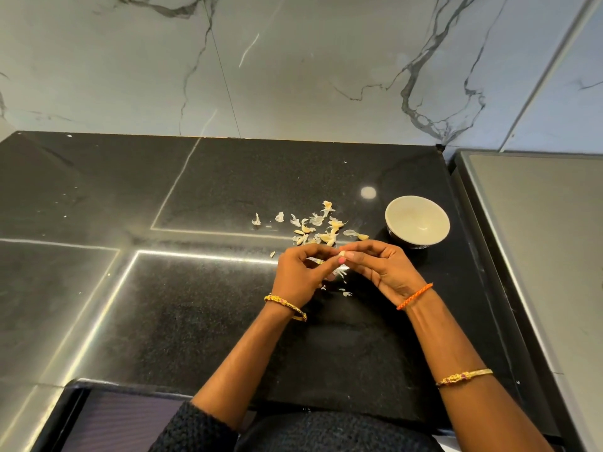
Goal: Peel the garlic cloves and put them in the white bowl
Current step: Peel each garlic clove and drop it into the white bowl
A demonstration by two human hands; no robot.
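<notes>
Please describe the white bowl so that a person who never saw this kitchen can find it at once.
Look at the black countertop below the marbled wall. To the right of the scattered garlic skins, beyond the right hand, stands the white bowl. It is the only vessel there: round, pale inside with a dark outside, and it looks empty.

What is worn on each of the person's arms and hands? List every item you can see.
Left hand: a gold bangle at the wrist and a dark knitted sleeve pushed up near the elbow. Right hand: a twisted orange thread band at the wrist and a gold bracelet further up the forearm.
</notes>
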